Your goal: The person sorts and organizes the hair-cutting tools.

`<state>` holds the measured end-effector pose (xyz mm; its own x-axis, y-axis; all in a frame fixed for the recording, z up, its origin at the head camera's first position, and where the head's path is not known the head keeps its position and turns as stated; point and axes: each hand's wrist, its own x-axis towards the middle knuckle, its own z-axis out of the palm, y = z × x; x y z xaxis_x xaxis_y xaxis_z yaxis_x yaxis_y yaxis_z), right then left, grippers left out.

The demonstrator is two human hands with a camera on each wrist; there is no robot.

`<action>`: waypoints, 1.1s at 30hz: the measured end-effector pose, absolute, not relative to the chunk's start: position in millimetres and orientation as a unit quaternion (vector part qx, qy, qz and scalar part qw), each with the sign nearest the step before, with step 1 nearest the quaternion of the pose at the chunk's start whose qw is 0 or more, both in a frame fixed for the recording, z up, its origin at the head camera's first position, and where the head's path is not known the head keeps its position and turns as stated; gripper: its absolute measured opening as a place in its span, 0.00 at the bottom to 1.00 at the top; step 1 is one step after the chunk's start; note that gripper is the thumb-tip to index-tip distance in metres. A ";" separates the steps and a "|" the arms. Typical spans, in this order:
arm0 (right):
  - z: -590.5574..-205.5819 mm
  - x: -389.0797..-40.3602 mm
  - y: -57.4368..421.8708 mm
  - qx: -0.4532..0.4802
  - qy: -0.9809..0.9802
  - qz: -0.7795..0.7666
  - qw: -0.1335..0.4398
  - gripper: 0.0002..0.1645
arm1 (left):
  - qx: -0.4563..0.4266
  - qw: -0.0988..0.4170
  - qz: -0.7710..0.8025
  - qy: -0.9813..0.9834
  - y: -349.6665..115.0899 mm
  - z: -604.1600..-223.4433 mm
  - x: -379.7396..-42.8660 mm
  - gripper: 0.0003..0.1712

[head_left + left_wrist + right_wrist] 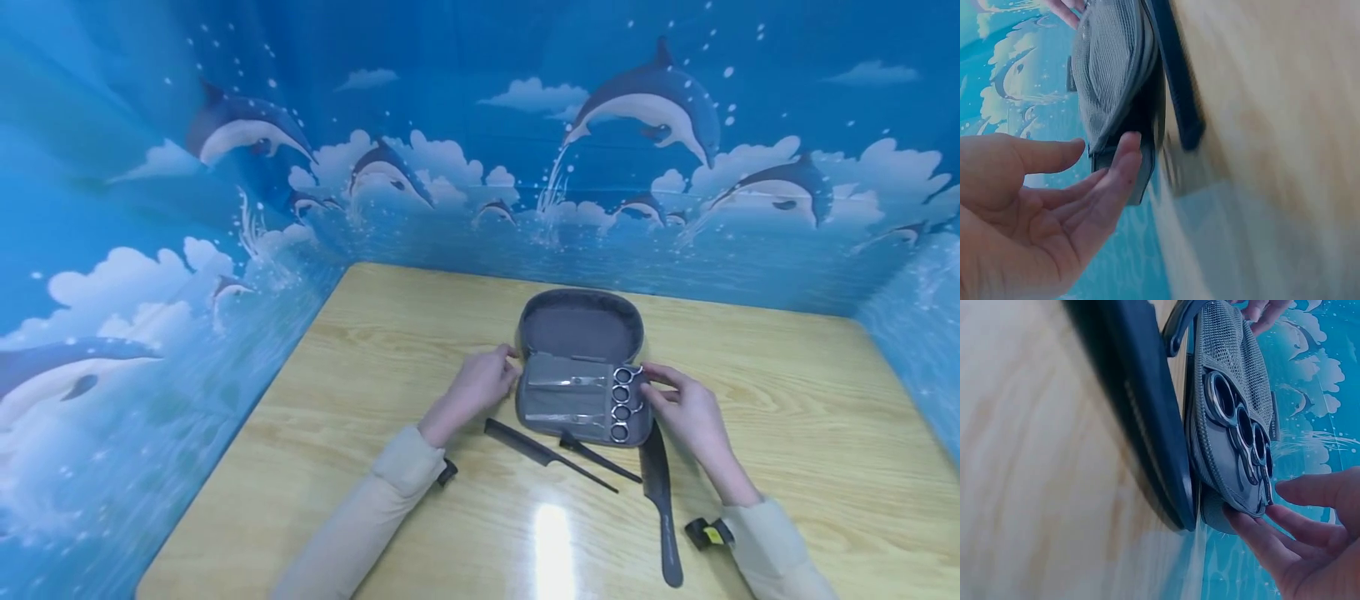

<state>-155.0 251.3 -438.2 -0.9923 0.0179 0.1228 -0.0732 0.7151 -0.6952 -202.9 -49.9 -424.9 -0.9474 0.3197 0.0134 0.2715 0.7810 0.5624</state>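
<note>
An open grey zip case (585,425) lies on the table, its lid (582,327) folded back. Scissors (622,404) sit in its pockets, their blades under clear covers and their finger rings showing at the right. My left hand (480,379) is at the case's left edge, thumb and fingers apart; contact is unclear in the left wrist view. With thumb and fingertips, my right hand (690,412) holds the right edge of the case beside the rings. In the right wrist view the fingers (1254,534) reach under that edge and the thumb lies on the other side.
In front of the case are a pin-tail comb (525,446), a second slim dark comb (600,458) and a wide black handled comb (657,475) at the right. Dolphin-printed sheeting (450,192) borders the wooden table (375,333) at the back and sides.
</note>
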 end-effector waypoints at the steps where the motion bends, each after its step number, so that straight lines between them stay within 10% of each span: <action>1: -438.3 -154.9 251.5 0.016 -0.924 0.376 0.062 0.25 | 0.157 0.060 0.304 0.938 -49.4 -426.3 -203.0 0.20; 33: -437.1 -151.3 243.1 0.029 -0.922 0.383 0.043 0.27 | 0.149 0.097 0.361 0.916 -60.1 -433.4 -198.8 0.20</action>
<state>-151.3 243.1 -437.1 -0.9946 -0.0198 0.1021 -0.0863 0.7054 -0.7036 -198.8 -60.1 -433.4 -0.9371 0.3422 -0.0696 0.2027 0.6954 0.6895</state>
